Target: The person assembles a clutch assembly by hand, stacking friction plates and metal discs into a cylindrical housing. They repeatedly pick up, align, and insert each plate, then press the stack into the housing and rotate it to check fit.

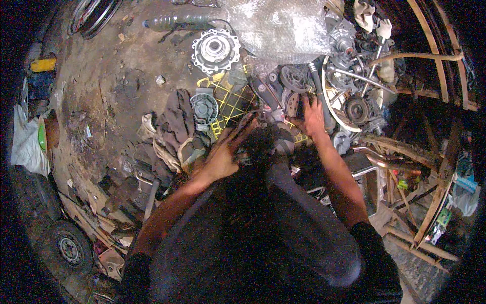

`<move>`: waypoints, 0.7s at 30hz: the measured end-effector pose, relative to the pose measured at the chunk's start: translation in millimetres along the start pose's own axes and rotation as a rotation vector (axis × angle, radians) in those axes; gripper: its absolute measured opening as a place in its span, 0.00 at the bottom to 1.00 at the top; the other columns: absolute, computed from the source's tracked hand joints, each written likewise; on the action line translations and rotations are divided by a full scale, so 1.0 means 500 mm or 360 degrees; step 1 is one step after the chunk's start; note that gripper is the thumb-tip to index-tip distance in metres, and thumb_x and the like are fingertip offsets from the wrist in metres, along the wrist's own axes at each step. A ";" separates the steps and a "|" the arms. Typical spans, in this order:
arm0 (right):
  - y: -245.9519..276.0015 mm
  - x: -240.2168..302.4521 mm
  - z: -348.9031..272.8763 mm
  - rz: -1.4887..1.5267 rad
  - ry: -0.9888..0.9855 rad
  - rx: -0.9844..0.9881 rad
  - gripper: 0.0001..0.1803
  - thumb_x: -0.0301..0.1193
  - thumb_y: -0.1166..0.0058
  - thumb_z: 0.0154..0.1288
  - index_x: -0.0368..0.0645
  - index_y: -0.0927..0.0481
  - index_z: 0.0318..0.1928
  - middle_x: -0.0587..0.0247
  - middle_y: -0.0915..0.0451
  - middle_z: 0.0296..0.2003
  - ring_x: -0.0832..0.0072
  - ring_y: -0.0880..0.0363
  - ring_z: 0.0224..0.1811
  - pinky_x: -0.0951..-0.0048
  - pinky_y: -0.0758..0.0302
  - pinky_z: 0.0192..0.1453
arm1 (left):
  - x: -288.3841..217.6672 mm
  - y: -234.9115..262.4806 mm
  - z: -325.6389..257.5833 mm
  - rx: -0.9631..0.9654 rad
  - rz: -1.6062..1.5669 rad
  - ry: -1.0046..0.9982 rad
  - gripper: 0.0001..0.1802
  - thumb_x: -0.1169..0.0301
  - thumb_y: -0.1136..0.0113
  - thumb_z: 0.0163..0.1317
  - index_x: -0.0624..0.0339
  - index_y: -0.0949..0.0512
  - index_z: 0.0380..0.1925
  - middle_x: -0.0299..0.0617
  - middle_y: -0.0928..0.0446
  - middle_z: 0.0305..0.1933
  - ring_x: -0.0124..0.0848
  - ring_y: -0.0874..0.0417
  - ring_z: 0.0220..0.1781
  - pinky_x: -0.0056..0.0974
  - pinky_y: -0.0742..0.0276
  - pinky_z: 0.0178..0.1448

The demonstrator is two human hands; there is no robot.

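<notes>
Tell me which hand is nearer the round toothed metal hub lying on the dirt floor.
Left. The left hand lies below and slightly right of the toothed hub; the right hand is farther off to the hub's right, on dark engine parts.

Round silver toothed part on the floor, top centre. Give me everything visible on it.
The round toothed part is silvery bare metal, like a hub or clutch housing: a lobed, notched outer rim, a flat ring face and a raised round centre with a dark bore. It lies flat, face up, on the dirty floor, beside the yellow crate and bubble wrap. Neither hand touches it.
</notes>
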State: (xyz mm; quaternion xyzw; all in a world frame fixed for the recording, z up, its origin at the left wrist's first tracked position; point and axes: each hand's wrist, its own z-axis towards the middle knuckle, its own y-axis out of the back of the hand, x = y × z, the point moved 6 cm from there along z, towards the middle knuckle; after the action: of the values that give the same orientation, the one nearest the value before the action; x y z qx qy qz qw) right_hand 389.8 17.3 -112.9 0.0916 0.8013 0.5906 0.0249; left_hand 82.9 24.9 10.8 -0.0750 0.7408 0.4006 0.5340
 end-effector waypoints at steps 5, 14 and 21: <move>0.119 0.064 -0.045 0.0690 -0.0010 -0.0191 0.58 0.45 0.23 0.42 0.40 0.42 0.70 0.40 0.39 0.66 0.48 0.40 0.69 0.53 0.41 0.73 | 0.023 0.026 -0.021 -0.0114 -0.0116 0.0107 0.58 0.85 0.38 0.45 0.48 0.57 0.76 0.48 0.60 0.80 0.52 0.47 0.76 0.44 0.46 0.76; 0.192 0.104 -0.076 0.3327 -0.0404 0.0336 0.48 0.68 0.60 0.64 0.45 0.41 0.71 0.56 0.36 0.68 0.57 0.35 0.67 0.53 0.36 0.68 | 0.018 0.056 0.007 -0.0327 -0.0175 0.0019 0.60 0.85 0.37 0.44 0.58 0.61 0.75 0.55 0.62 0.79 0.49 0.59 0.80 0.42 0.55 0.78; 0.181 0.087 -0.066 0.3759 -0.0423 0.0435 0.52 0.76 0.63 0.56 0.52 0.39 0.70 0.55 0.32 0.65 0.53 0.30 0.62 0.47 0.27 0.56 | 0.007 0.075 0.033 -0.0382 -0.0133 0.0001 0.60 0.86 0.37 0.42 0.58 0.60 0.75 0.55 0.63 0.79 0.49 0.60 0.80 0.41 0.56 0.79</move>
State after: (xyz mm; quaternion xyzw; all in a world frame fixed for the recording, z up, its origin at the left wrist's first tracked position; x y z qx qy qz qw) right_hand 352.9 19.7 -14.1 0.8336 0.2692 0.1442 -0.4603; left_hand 73.2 62.1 25.2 -0.1694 0.6839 0.4637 0.5372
